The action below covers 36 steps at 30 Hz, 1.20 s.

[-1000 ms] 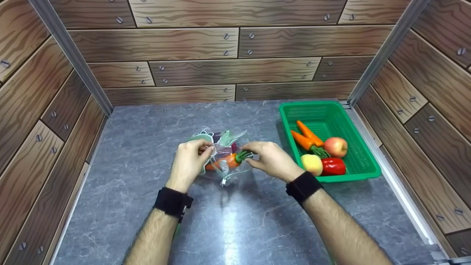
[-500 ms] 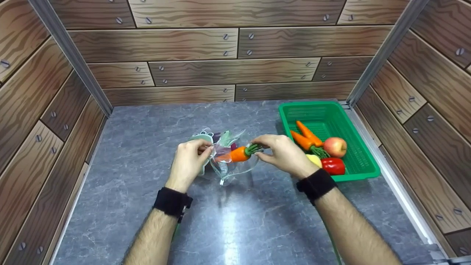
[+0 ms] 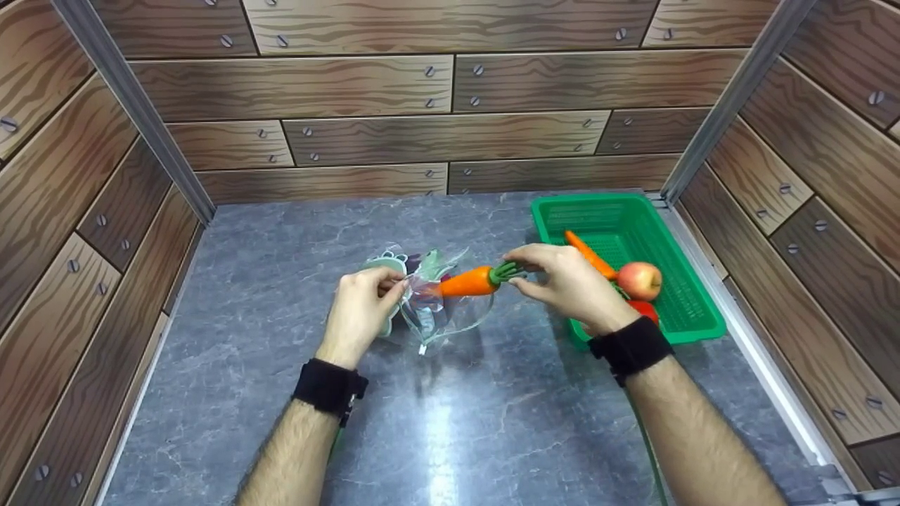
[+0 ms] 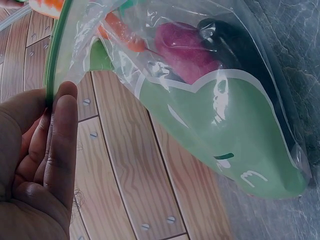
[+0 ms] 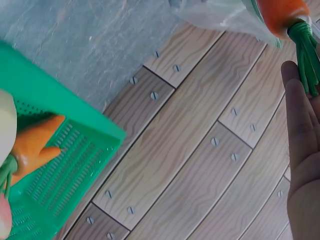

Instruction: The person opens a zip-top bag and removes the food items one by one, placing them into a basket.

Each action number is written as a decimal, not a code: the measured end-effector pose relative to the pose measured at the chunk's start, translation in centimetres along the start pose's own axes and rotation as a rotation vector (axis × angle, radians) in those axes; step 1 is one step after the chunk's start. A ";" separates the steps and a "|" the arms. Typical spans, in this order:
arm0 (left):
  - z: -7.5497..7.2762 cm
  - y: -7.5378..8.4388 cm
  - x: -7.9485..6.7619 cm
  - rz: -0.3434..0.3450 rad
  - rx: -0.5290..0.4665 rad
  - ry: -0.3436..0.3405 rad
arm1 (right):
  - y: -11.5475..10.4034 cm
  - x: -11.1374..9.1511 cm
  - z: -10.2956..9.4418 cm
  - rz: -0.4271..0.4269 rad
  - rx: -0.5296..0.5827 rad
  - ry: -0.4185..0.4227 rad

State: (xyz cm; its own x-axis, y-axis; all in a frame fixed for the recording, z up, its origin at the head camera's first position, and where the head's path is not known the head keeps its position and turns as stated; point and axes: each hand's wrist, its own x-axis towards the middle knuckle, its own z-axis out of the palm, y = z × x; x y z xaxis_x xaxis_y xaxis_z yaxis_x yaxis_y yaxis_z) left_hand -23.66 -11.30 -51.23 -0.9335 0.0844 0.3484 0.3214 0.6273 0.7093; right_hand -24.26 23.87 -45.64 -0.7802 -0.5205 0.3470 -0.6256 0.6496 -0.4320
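Note:
An orange toy carrot (image 3: 470, 282) with a green top hangs level, its tip inside the mouth of a clear plastic zip bag (image 4: 215, 135). My right hand (image 3: 566, 284) pinches the carrot by its green leaves (image 5: 306, 57). With thumb and fingertips my left hand (image 3: 362, 302) pinches the green-edged rim of the bag, holding the mouth up. Behind the bag's clear film and pale green animal print show a magenta piece (image 4: 182, 50), a dark rounded piece (image 4: 235, 45) and part of something orange (image 4: 122, 32). The print hides the lower contents.
A green plastic basket (image 3: 692, 309) stands on the right of the grey marbled tabletop (image 3: 281, 232). In it lie carrots (image 5: 35, 145), an apple (image 3: 640, 281) and a red pepper (image 3: 643, 308), partly behind my right hand. Wood-patterned walls (image 3: 351, 84) enclose the table.
My right hand has moved right and slightly away from me, drawing the carrot most of the way out of the bag. My left hand has stayed at the bag's rim.

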 end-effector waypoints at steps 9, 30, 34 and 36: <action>0.0 0.1 -0.1 -0.015 0.005 -0.007 | 0.7 -0.5 -2.0 0.009 -0.011 0.015; -0.1 0.0 0.0 -0.020 0.001 -0.017 | 2.2 -2.7 -6.1 0.092 0.068 0.126; -0.1 0.0 0.0 -0.020 0.005 -0.016 | 2.4 -3.1 -6.8 0.076 0.063 0.161; -0.1 0.0 0.0 -0.017 0.007 -0.015 | 2.5 -3.2 -7.2 0.070 0.066 0.178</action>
State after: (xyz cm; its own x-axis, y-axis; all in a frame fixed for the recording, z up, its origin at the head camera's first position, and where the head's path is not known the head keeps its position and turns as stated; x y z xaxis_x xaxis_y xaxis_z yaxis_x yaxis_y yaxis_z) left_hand -23.64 -11.35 -51.17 -0.9411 0.0850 0.3273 0.3045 0.6344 0.7105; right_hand -23.31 31.14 -41.83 -0.8132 -0.3653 0.4530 -0.5727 0.6404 -0.5117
